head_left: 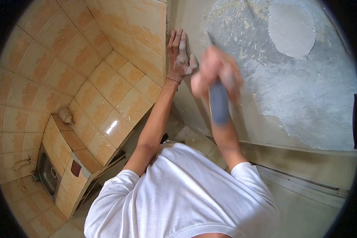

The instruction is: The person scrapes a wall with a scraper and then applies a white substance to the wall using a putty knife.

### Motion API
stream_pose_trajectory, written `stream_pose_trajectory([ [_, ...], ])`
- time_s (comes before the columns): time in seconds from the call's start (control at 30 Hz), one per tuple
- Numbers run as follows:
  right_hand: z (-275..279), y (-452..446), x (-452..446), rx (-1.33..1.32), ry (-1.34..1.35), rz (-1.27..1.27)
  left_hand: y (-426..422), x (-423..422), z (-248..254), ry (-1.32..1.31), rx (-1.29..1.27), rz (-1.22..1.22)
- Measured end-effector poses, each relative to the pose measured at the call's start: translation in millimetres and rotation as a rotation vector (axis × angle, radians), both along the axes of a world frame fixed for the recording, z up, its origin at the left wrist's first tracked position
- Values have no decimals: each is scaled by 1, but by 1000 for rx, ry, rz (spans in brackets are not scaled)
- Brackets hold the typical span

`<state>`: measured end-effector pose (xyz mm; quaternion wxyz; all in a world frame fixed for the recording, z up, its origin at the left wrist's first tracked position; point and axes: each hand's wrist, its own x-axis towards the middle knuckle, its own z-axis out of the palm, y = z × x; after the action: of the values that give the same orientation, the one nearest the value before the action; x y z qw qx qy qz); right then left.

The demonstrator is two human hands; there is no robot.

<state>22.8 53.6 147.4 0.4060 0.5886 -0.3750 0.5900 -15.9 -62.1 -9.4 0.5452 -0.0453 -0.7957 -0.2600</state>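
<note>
My left hand [181, 59] is dusty with white powder and lies flat with its fingers spread on the wall edge, beside the tiled corner. My right hand [219, 73], smeared by motion, is closed round the grey-blue handle of a scraper [219, 104]. The thin tip of the tool points up at the wall, near the border of a rough grey patch [281, 87] where the paint is off. Higher on the right of that patch is a smooth pale area [291, 31].
Orange and cream tiles [111, 87] cover the walls and counter on the left. A metal sink [48, 174] is set at the lower left, with a round whitish object [66, 116] on a ledge above it. A rail [297, 178] runs along the lower right.
</note>
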Motion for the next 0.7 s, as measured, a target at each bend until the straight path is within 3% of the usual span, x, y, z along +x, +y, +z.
stream_pose_trajectory([
  [0.07, -1, -11, 0, -155, 77, -47, 3, -2, 3, 88, -23, -8],
  [0.1, -5, -11, 3, -211, 38, 12, 2, -3, 6, 178, -47, -10],
  [0.17, 1, -7, 21, -301, -52, 168, 4, 1, 7, 117, -56, 30],
  [0.27, 0, 8, 11, -126, -162, 117, 5, 4, 6, 53, -44, 65],
  [0.3, -11, 1, 8, -137, -394, 167, 5, 4, 5, 49, -39, 64],
  [0.4, -17, -8, 6, -178, -498, 9, 6, 3, 3, 51, -46, 61],
  [0.43, -23, -4, 3, -212, -401, 170, 2, 2, 3, 54, -56, 62],
  [0.53, 1, 0, 25, -351, -291, 226, 3, 9, 11, 32, -25, 17],
  [0.6, -17, -2, 11, -330, -285, 220, 2, 8, 6, 57, -22, 27],
  [0.67, -32, -15, -10, -352, -485, 54, 4, 5, 6, 39, -29, 69],
  [0.7, -27, -7, -7, -118, -397, 8, 4, 8, 6, 16, -43, 91],
])
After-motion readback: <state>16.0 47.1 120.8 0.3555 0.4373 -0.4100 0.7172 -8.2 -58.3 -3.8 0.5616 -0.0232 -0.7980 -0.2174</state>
